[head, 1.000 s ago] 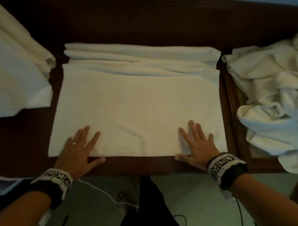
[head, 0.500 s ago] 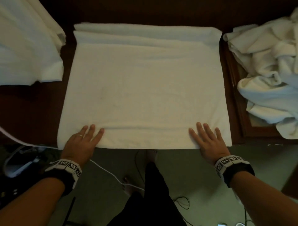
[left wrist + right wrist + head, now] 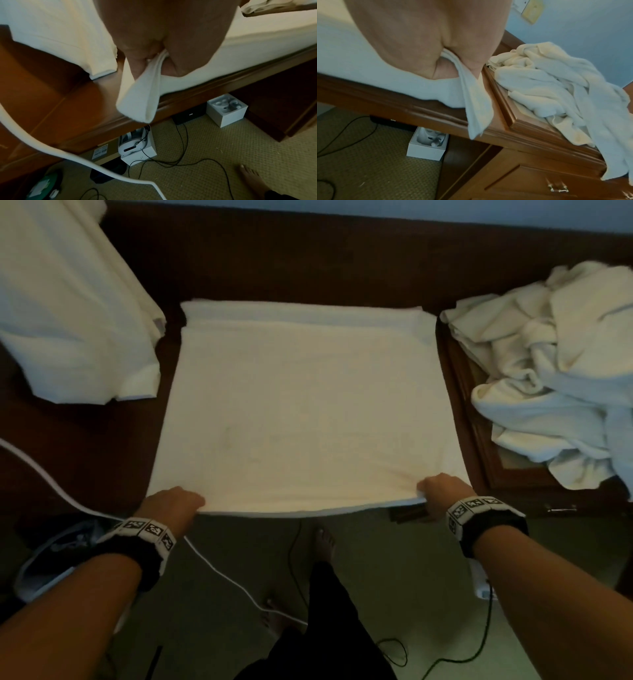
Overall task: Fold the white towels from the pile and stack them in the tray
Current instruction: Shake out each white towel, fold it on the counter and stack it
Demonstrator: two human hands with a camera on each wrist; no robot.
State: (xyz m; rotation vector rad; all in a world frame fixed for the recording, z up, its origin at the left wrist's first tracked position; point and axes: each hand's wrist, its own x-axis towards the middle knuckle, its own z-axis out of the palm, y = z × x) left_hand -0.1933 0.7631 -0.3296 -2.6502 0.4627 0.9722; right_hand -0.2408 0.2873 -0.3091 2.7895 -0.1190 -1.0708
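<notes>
Left hand [image 3: 171,503] and right hand [image 3: 442,489] pinching towel [image 3: 308,405] near corners at bench [image 3: 85,460] edge; rest stretching away, ready to fold forward.

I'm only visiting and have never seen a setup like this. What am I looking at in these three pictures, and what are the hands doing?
No machine here: a person wears one camera on the head and one on each wrist. The head picture looks down on a dark wooden table. The other two look along each hand. A half-folded white towel lies spread in the middle. The left hand and right hand each pinch a near corner of it. At right, crumpled towels fill a wooden tray. More white cloth lies at left.
</notes>
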